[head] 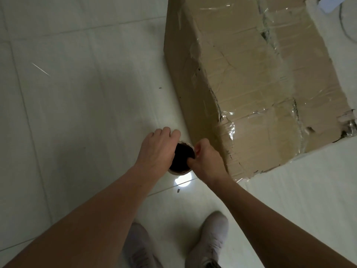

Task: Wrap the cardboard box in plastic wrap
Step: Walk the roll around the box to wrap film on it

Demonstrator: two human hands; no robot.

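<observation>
Head view: the only one supplied; it looks steeply down past both your forearms to the floor
Task item: large brown cardboard box point(257, 89), creased and torn, standing on the floor up and to the right of your hands, its near corner just beside your right wrist
Wrap on box: glossy clear film already lies over the top face and the near corner; the long left side looks largely bare, so you appear to be partway through
Supply: pale-rimmed roll of plastic wrap with a dark hollow core point(181, 158), seen end-on, held upright between your hands above the floor
Left hand point(157, 149): clamped on the roll, fingers curled over its far rim
Right hand point(207, 161): gripping the roll from the other side, thumb hooked into the core
Film lead: you cannot tell whether a sheet runs from the roll to the box; none shows
Floor: white glossy floor tiles point(77, 97), with a bright lamp reflection point(183, 180) just under the roll
Feet: two pale grey shoes point(210, 238) at the lower edge, well short of the box
Background: white object and thin cable point(345, 26) at the top right corner
Risk, tension: pull too hard and the film may tear or rope into a cord
Risk, box: torn flaps on the right edge could snag the sheet
Risk, footing: the slick tiles and that cable could trip you as you circle
</observation>
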